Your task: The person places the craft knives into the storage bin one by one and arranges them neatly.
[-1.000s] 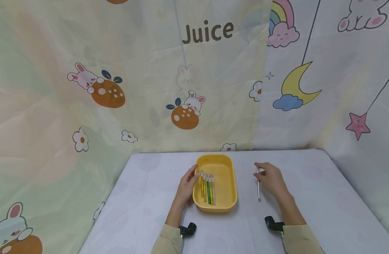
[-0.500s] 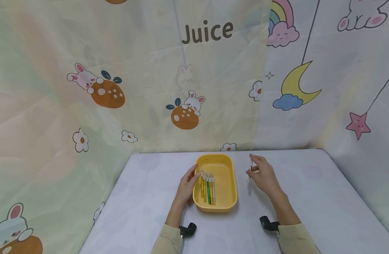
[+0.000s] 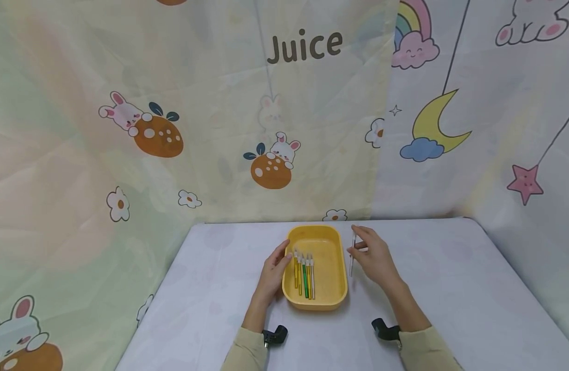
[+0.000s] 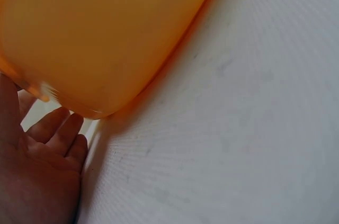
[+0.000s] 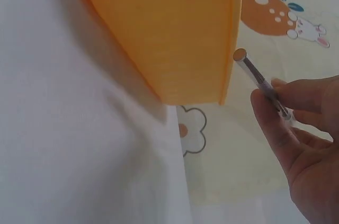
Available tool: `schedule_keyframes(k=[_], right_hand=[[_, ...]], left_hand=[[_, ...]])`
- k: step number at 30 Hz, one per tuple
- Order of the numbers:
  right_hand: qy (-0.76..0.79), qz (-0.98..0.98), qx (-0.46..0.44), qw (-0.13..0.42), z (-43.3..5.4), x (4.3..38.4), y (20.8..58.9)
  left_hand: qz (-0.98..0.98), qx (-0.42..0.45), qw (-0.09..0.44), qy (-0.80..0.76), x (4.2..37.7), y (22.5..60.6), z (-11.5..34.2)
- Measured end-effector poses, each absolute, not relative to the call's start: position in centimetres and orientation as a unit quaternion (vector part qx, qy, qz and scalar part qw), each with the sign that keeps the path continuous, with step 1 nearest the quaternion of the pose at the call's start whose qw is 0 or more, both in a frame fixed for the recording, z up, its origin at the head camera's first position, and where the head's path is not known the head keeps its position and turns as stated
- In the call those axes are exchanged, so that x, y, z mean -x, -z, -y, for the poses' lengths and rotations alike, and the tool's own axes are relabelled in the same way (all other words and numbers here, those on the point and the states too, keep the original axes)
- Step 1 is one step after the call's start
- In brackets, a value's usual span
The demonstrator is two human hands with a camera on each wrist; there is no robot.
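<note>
In the head view a yellow plastic tray stands on the table. Several slim craft knives with yellow, green and silver handles and clear caps lie side by side in its left half. My left hand holds the tray's left side, thumb at the rim and fingers outside, as the left wrist view also shows. Just right of the tray, my right hand pinches a silver craft knife between thumb and fingers. Its flat handle end points down; its far end is partly hidden by the fingers.
A white cloth covers the table. Printed fabric walls rise behind it and at both sides. Each wrist carries a black camera mount near the tan sleeve.
My right hand has lifted the silver craft knife off the table and carried it left, close to the tray's right side. The left hand and the tray have stayed where they were.
</note>
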State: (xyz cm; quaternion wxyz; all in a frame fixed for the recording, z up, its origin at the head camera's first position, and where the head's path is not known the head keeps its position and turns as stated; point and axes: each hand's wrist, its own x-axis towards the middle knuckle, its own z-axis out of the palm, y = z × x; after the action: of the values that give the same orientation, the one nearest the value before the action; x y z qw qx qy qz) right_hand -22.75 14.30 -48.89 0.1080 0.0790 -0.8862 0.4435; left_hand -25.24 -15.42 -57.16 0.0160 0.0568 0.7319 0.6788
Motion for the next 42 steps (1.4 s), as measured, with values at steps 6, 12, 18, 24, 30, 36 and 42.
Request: schedule_keyframes(k=[6,12,18,24,30,36,42], right_hand=[[-0.456,0.879,-0.087,0.109,-13.3,22.5,48.7],[-0.466,0.875,-0.089,0.100,-12.5,22.3,48.5],[-0.455,0.882,-0.086,0.089,-11.6,22.2,48.5],[-0.436,0.895,-0.077,0.062,-10.4,22.3,48.4],[-0.417,0.906,-0.068,0.036,-9.5,22.5,48.2],[-0.406,0.911,-0.065,0.020,-8.9,22.6,48.3],[-0.392,0.917,-0.073,0.009,-8.2,22.6,48.2]], left_hand=[[-0.731,-0.059,0.016,-0.679,25.2,57.1,15.4],[-0.734,-0.057,0.015,-0.677,25.1,57.0,15.4],[-0.737,-0.061,0.013,-0.673,25.2,57.0,15.5],[-0.736,-0.064,0.012,-0.674,25.2,57.0,15.5],[-0.734,-0.062,0.014,-0.676,25.2,57.0,15.4],[-0.733,-0.062,0.016,-0.677,25.3,57.0,15.4],[-0.732,-0.060,0.015,-0.678,25.1,57.0,15.4]])
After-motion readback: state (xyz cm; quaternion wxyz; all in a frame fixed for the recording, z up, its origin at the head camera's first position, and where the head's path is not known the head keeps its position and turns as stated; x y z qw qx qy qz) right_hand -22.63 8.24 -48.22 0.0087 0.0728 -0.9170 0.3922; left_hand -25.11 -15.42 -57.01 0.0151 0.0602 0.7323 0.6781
